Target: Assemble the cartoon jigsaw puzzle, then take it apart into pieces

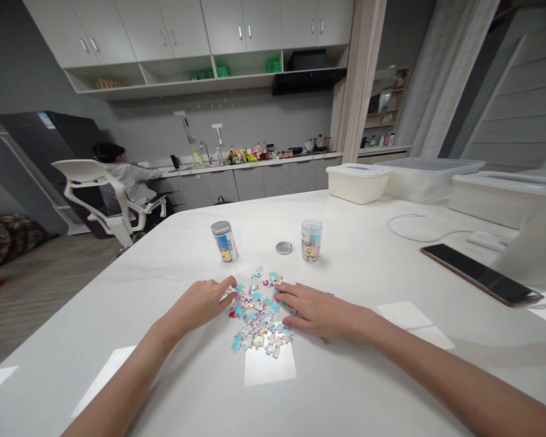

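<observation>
A heap of small colourful jigsaw pieces (258, 315) lies on the white table (346, 376) in front of me. My left hand (201, 302) rests flat at the heap's left edge, fingers stretched out and touching the pieces. My right hand (316, 311) lies flat on the heap's right side, fingers spread over some pieces. Behind the heap stands a closed clear jar (224, 241) with a metal lid. To its right an open clear jar (312, 240) stands upright, and its loose metal lid (284, 247) lies flat between the two jars.
A dark phone (480, 274) lies at the right, near a white cable (418, 230). White lidded bins (357, 181) line the table's far right edge. A person sits in a white chair (97, 194) at the far left by the kitchen counter.
</observation>
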{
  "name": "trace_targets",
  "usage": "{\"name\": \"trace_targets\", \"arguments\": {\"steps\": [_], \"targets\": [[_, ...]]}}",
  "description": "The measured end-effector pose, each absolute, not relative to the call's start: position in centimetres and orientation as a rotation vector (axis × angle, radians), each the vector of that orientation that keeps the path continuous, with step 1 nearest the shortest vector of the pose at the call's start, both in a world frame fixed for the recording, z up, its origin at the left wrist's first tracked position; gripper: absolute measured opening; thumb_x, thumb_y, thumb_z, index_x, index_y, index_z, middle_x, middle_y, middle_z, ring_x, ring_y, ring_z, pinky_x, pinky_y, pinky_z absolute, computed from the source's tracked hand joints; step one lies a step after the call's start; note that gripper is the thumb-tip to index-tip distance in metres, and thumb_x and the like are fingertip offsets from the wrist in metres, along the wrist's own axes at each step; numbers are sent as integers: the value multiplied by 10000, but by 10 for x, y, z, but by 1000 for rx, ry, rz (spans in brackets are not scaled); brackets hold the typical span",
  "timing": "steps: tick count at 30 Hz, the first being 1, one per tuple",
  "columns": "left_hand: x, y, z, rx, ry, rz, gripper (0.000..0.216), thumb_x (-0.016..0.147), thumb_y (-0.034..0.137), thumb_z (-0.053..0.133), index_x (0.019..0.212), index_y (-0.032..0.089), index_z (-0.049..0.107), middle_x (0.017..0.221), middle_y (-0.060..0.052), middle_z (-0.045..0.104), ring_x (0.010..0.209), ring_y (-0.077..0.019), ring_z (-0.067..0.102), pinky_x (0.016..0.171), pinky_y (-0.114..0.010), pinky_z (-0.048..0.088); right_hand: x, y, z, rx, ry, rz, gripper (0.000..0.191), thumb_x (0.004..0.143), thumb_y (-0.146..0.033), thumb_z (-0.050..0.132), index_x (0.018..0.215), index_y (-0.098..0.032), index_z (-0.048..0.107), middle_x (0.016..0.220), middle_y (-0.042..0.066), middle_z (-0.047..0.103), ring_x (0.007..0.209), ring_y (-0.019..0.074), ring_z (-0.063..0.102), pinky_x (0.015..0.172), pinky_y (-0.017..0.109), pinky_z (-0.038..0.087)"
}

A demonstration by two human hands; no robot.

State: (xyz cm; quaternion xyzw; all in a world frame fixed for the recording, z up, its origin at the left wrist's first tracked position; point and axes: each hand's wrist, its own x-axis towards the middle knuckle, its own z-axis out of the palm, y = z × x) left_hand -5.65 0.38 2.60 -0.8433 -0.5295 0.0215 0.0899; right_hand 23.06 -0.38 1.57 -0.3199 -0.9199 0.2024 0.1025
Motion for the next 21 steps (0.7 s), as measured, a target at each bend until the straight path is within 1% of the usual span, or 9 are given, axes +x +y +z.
{"name": "trace_targets", "arguments": {"steps": [4, 6, 8, 11, 14, 18, 21], "targets": [[-56, 6, 23, -2427, -1667, 47, 379, 973, 359, 307, 1166, 215, 600, 811, -88, 725, 747, -241, 683, 666, -327, 474, 232, -2, 13, -910, -2709, 602, 492, 954, -395, 457, 1396, -178, 469, 1515, 99, 373, 1388, 226, 339, 1146, 377, 272], [-59, 6, 24, -2404, -1716, 73, 393, 967, 358, 309, 1135, 218, 636, 871, -101, 735, 788, -249, 685, 688, -339, 480, 232, -2, 13, -911, -2713, 601, 490, 955, -398, 454, 1392, -178, 471, 1516, 103, 368, 1391, 229, 334, 1146, 377, 271], [-64, 7, 28, -2393, -1767, 93, 409, 959, 385, 321, 1072, 213, 674, 888, -107, 737, 819, -258, 683, 707, -345, 482, 233, -3, 15, -928, -2716, 605, 493, 954, -397, 454, 1396, -178, 460, 1518, 109, 360, 1383, 236, 346, 1136, 375, 288], [-72, 6, 35, -2485, -1781, 100, 426, 938, 447, 357, 997, 225, 716, 881, -98, 740, 847, -255, 679, 731, -333, 481, 233, -3, 19, -949, -2709, 594, 490, 959, -386, 445, 1400, -172, 440, 1507, 122, 366, 1354, 241, 388, 1107, 374, 330], [-76, 6, 38, -2573, -1772, 83, 401, 919, 455, 391, 975, 249, 731, 874, -80, 743, 843, -238, 678, 731, -313, 480, 234, -1, 20, -971, -2701, 563, 486, 965, -400, 427, 1387, -159, 446, 1494, 143, 378, 1343, 261, 403, 1093, 397, 350], [-72, 5, 34, -2595, -1720, 78, 402, 937, 415, 372, 931, 237, 733, 804, -80, 732, 775, -216, 677, 711, -302, 473, 235, 2, 12, -1054, -2669, 496, 523, 962, -425, 430, 1365, -94, 468, 1500, 203, 354, 1395, 318, 316, 1126, 458, 296], [-65, 4, 29, -2616, -1651, 18, 404, 954, 384, 358, 882, 221, 721, 746, -73, 713, 713, -196, 668, 689, -286, 459, 234, 4, 6, -1124, -2655, 474, 568, 966, -436, 409, 1387, -56, 440, 1512, 232, 315, 1411, 338, 277, 1138, 498, 256]]}}
